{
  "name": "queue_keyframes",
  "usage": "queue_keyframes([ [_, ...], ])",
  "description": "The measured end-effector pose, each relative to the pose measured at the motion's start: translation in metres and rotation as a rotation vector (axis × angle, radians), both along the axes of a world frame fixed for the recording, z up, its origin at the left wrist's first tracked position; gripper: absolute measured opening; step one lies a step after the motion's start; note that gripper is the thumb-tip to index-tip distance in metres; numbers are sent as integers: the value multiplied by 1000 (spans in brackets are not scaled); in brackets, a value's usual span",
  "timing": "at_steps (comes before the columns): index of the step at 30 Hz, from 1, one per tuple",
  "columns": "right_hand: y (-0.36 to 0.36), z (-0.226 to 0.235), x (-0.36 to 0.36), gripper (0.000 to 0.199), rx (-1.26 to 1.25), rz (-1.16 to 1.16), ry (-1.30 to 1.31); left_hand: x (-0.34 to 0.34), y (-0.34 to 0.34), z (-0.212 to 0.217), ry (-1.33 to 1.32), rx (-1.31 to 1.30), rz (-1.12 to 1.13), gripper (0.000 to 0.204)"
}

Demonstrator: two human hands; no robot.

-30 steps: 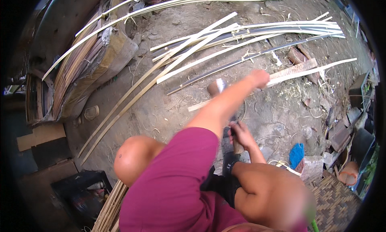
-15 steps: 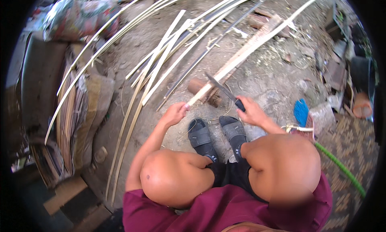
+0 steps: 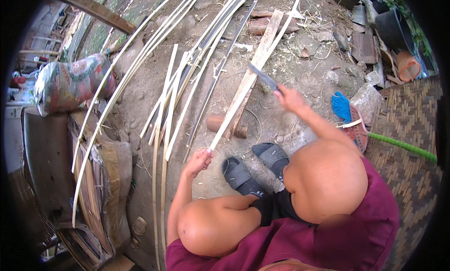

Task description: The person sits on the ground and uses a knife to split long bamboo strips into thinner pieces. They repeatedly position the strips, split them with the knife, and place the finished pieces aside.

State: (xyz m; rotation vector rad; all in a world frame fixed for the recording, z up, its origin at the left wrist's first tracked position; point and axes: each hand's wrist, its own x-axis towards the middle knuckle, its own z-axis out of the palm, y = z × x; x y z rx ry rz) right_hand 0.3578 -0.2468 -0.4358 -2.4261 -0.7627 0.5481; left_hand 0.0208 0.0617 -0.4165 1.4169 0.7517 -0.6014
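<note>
We grip the near end of a long pale bamboo strip [image 3: 243, 90] in our left hand [image 3: 199, 160], fingers closed around it just above our knee. The strip runs up and away from us, crossing a short wooden block [image 3: 225, 124] that lies on the dirt ground [image 3: 300, 60] and resting along a flat wooden plank [image 3: 262, 50]. Our right hand [image 3: 289, 98] is clamped on the handle of a long knife [image 3: 263, 77], whose dark blade meets the strip above the block. The two hands are well apart, the right raised higher and further out.

Our feet in dark sandals [image 3: 255, 170] sit just below the block. To the left many more split bamboo strips [image 3: 164, 106] fan across the ground. A patterned stuffed sack [image 3: 70, 83] lies beyond them. At right, a broom with a blue head and green handle [image 3: 370, 130] rests on the edge of a woven mat [image 3: 412, 125].
</note>
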Motion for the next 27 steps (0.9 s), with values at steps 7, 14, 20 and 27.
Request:
queue_keyframes([
  [7,26,18,-43,45,271,577,-159,-19,-7,8,9,98,125,42],
  [14,13,-4,-44,45,135,331,18,-41,-16,39,70,137,325,46],
  [20,-16,6,39,45,-52,92,-29,-109,-7,25,116,224,103,48],
  [27,-7,-21,1,45,82,360,-6,-95,-21,28,-53,376,122,47],
])
